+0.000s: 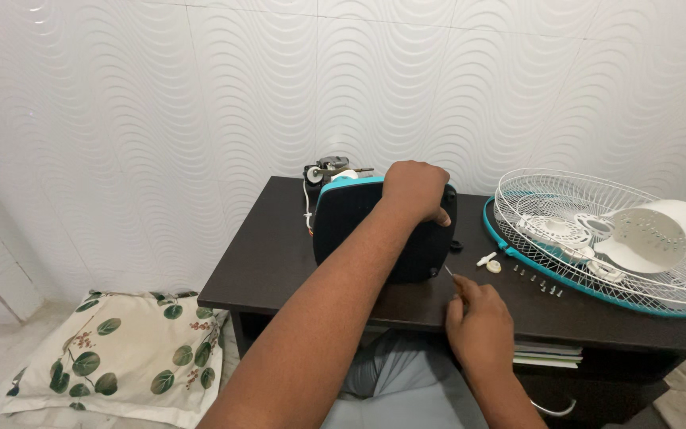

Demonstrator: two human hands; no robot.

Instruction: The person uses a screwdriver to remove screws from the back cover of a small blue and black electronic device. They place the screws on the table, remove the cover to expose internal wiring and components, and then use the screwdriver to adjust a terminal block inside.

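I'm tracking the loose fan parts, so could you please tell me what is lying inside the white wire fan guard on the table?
Inside the fan guard lie a white motor cover, on its side, and white fan blades. The cover hides part of the blades and whatever lies beneath it.

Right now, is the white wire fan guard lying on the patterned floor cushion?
No, the white wire fan guard lies on the dark wooden table, right of the hands.
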